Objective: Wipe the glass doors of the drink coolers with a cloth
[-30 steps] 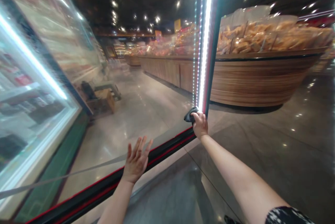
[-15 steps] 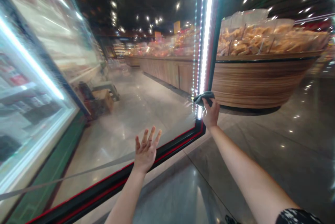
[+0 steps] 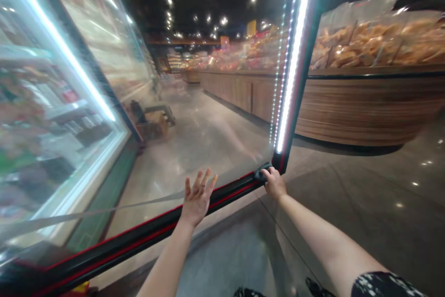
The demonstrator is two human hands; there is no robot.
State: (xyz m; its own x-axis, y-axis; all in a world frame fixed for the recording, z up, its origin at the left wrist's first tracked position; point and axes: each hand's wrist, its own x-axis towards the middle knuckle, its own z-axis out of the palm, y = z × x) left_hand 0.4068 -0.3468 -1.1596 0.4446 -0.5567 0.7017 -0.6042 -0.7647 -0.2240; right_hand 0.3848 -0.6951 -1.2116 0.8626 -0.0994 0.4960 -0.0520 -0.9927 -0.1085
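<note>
A glass door [image 3: 194,148] with a black frame [image 3: 139,234], edged in red, stands open in front of me. My left hand [image 3: 196,199] is at the lower part of the glass, fingers spread, with nothing in it. Near the lower corner of the frame, my right hand [image 3: 276,183] grips a dark cloth [image 3: 263,172] and presses it on the bottom rail. Just above that corner a bright light strip [image 3: 295,56] runs up the door's side. The right palm is turned away from view.
On the left is a lit refrigerated cabinet [image 3: 52,116] with shelves of goods, blurred. A rounded wooden counter [image 3: 358,111] heaped with packaged snacks [image 3: 375,44] stands right of the door. Shiny floor [image 3: 330,204] lies below. Through the glass, a wooden box [image 3: 156,123] shows.
My right hand has moved the cloth down from the light strip to the bottom rail near the corner. My left hand stays spread at the glass. The view has shifted left.
</note>
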